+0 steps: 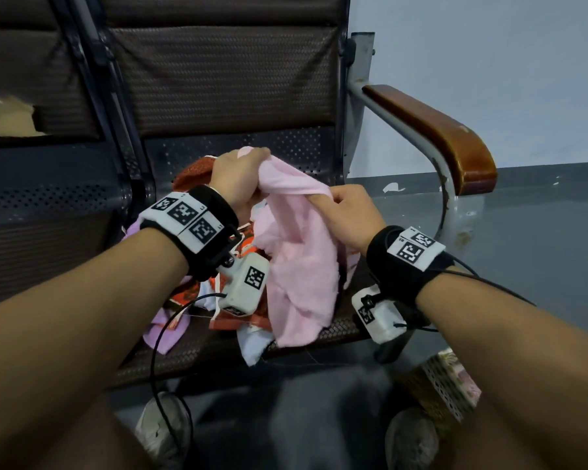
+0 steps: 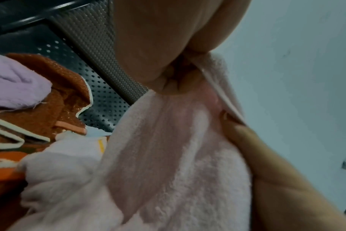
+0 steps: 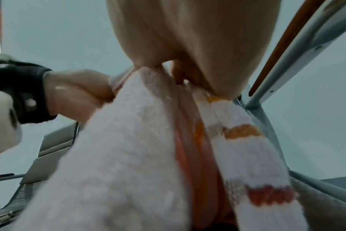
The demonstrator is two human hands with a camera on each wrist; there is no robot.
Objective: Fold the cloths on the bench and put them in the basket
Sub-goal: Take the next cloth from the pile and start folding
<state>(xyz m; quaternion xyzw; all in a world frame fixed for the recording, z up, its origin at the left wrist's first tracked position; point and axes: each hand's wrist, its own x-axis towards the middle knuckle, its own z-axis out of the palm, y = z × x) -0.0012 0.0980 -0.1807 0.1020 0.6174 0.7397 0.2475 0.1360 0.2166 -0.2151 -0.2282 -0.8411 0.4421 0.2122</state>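
Observation:
A pale pink cloth (image 1: 299,266) hangs over a heap of cloths on the bench seat (image 1: 197,354). My left hand (image 1: 238,174) grips its upper edge at the back. My right hand (image 1: 345,212) pinches the same edge a little nearer and to the right. In the left wrist view the pink cloth (image 2: 168,156) drapes down from my fingers (image 2: 140,65). In the right wrist view the cloth (image 3: 118,156) hangs under my right fingers (image 3: 188,46), with a white and orange patterned cloth (image 3: 247,148) beside it. The basket (image 1: 445,385) stands on the floor at the lower right.
An orange cloth (image 1: 194,174), a lilac cloth (image 1: 165,334) and a white cloth (image 1: 252,347) lie bunched under the pink one. The bench's wooden armrest (image 1: 435,130) rises on the right. The backrest (image 1: 224,76) is behind the heap. My shoes (image 1: 163,425) are on the grey floor.

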